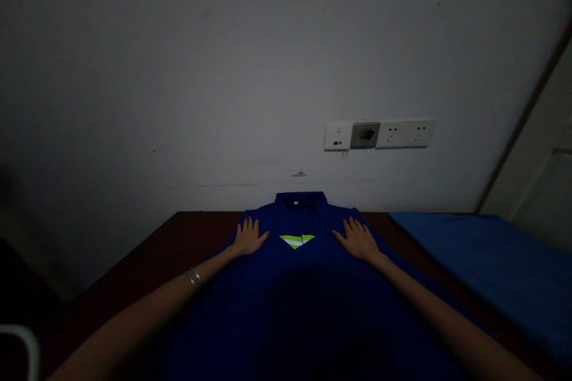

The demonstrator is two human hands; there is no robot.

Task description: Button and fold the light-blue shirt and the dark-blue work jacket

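A dark blue collared shirt is spread out on a dark reddish-brown table, its collar at the far edge by the wall. Across its chest runs a yellow-green and silver V-shaped stripe. My left hand lies flat on the shirt's left chest near the shoulder, fingers apart. On the other side my right hand rests in the same way, fingers spread on the cloth. A silvery bracelet circles my left wrist. The lower part of the shirt is in deep shadow.
A lighter blue cloth covers the right part of the table. White wall sockets and a grey panel sit on the wall behind. A pale curved bar shows at the lower left. A door stands at the right.
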